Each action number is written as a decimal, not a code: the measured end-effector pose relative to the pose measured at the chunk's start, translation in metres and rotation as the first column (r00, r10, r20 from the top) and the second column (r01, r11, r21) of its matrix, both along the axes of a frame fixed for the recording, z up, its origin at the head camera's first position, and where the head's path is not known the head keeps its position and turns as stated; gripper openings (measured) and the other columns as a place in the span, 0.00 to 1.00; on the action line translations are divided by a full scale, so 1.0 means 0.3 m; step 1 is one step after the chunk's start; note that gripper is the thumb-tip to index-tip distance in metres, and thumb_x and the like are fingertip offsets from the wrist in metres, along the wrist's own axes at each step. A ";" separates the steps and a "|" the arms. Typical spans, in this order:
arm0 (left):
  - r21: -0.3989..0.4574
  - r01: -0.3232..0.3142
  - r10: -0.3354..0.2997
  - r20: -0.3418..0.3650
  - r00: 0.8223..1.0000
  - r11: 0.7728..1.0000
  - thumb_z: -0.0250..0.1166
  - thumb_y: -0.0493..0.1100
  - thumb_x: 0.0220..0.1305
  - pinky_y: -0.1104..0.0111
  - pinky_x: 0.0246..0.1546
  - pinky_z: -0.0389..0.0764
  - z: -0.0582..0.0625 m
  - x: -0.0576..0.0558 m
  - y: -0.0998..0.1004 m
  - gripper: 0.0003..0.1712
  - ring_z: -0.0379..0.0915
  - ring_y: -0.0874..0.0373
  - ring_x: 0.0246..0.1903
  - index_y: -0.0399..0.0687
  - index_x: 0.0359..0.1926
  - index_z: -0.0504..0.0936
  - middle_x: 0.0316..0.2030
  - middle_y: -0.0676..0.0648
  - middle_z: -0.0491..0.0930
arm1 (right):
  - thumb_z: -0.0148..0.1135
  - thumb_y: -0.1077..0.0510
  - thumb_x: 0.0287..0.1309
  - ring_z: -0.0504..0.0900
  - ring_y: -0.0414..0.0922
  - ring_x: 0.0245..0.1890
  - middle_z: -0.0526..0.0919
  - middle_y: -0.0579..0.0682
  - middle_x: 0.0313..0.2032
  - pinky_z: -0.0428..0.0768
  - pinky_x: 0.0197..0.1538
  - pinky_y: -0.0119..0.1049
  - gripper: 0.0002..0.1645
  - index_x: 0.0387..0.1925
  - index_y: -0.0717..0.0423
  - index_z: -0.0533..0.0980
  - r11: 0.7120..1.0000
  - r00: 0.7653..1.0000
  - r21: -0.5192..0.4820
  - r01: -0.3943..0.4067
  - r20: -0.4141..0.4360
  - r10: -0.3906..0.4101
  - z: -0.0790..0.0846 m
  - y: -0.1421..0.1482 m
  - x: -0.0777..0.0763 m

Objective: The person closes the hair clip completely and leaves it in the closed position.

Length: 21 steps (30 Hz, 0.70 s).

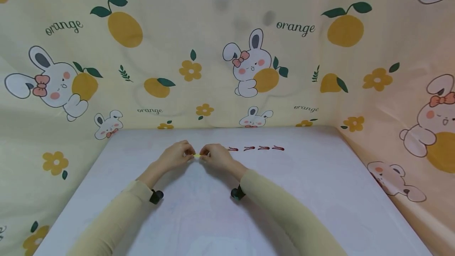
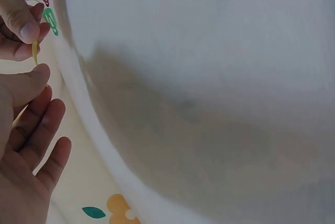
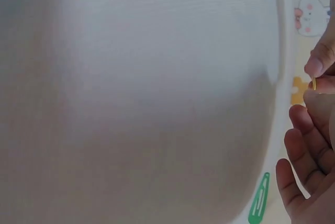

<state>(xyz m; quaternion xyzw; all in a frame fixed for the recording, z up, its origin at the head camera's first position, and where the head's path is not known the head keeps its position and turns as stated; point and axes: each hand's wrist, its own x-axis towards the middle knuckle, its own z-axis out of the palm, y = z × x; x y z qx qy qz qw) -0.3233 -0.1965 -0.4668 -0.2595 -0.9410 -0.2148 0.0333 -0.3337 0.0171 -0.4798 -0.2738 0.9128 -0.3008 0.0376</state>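
Observation:
A small yellow hair clip (image 1: 197, 155) is stretched between the fingertips of both hands, above the far part of the table. My left hand (image 1: 177, 155) pinches one end between thumb and forefinger. At the other end, the thumb and forefinger of my right hand (image 1: 219, 159) pinch it too. Only a narrow yellow strip (image 2: 35, 52) shows between the two thumbs in the left wrist view. A green snap hair clip (image 3: 259, 199) lies near the right hand, out of sight in the head view. The other fingers of both hands spread loosely.
Several red snap hair clips (image 1: 264, 148) lie in a row on the white table (image 1: 199, 216), right of the hands. Behind the table's far edge hangs a cream cloth (image 1: 209, 19) printed with rabbits and oranges. Dark wrist cameras (image 1: 156, 196) sit at both cuffs.

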 end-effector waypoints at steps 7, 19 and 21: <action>-0.048 -0.020 0.021 0.020 1.000 0.999 0.72 0.33 0.63 0.58 0.44 0.83 -0.014 -0.013 -0.015 0.03 0.80 0.53 0.39 0.43 0.38 0.88 0.36 0.49 0.81 | 0.66 0.55 0.70 0.81 0.39 0.36 0.87 0.44 0.38 0.79 0.42 0.34 0.07 0.45 0.53 0.85 0.999 0.999 0.034 0.041 0.031 -0.042 -0.024 -0.038 -0.010; -0.097 -0.033 0.042 0.091 0.995 0.995 0.71 0.33 0.63 0.58 0.44 0.82 -0.015 -0.024 -0.011 0.04 0.79 0.55 0.37 0.42 0.38 0.88 0.35 0.49 0.80 | 0.69 0.56 0.67 0.77 0.37 0.31 0.83 0.41 0.32 0.75 0.37 0.30 0.06 0.42 0.53 0.85 0.997 0.999 0.071 0.025 0.027 -0.027 -0.046 -0.061 -0.036; -0.098 -0.030 0.041 0.106 0.994 0.995 0.72 0.34 0.63 0.58 0.44 0.82 -0.018 -0.025 -0.011 0.03 0.79 0.55 0.37 0.42 0.39 0.88 0.36 0.50 0.80 | 0.69 0.56 0.67 0.76 0.37 0.30 0.82 0.40 0.30 0.74 0.36 0.29 0.05 0.41 0.52 0.85 0.996 1.000 0.086 0.017 0.019 -0.019 -0.049 -0.062 -0.039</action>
